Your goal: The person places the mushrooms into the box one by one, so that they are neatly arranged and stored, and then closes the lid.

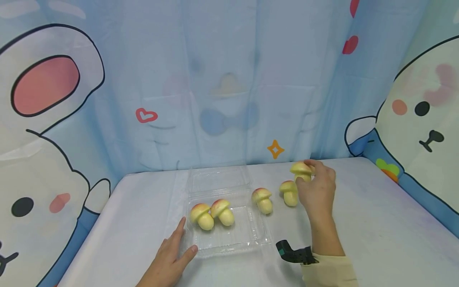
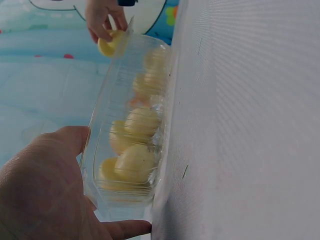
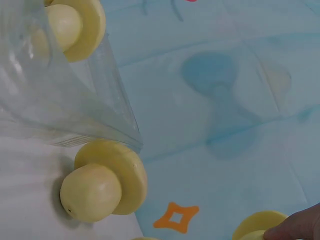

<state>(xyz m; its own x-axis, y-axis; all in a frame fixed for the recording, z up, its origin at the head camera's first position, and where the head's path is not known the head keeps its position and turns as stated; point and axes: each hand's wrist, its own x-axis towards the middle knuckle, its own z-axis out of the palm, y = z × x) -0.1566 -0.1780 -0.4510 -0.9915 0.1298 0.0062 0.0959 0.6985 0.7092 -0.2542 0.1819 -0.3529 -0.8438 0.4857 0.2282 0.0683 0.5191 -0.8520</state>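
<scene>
Mushroom-shaped piece point(image 1: 300, 170), yellow with a domed cap, sits between the right hand's point(image 1: 319, 185) thumb and fingertips, pinched and raised off the table. Just left of that hand stands a second mushroom point(image 1: 289, 194), and a third mushroom point(image 1: 264, 202) lies farther left, beside a clear plastic box point(image 1: 247, 231). Two more mushrooms point(image 1: 224, 213) lie inside the box, nearer the left hand point(image 1: 172, 253), which is spread at the box's near left corner, thumb and forefinger apart. Its lid point(image 1: 219, 180) is folded back, away from both hands. Below the right hand, a black mount point(image 1: 297, 255) juts from a beige sleeve point(image 1: 330, 273). White cloth covers the table point(image 1: 143, 219); beyond both hands hangs a blue curtain point(image 1: 161, 67) printed with cartoon animals, hearts and an orange star.
</scene>
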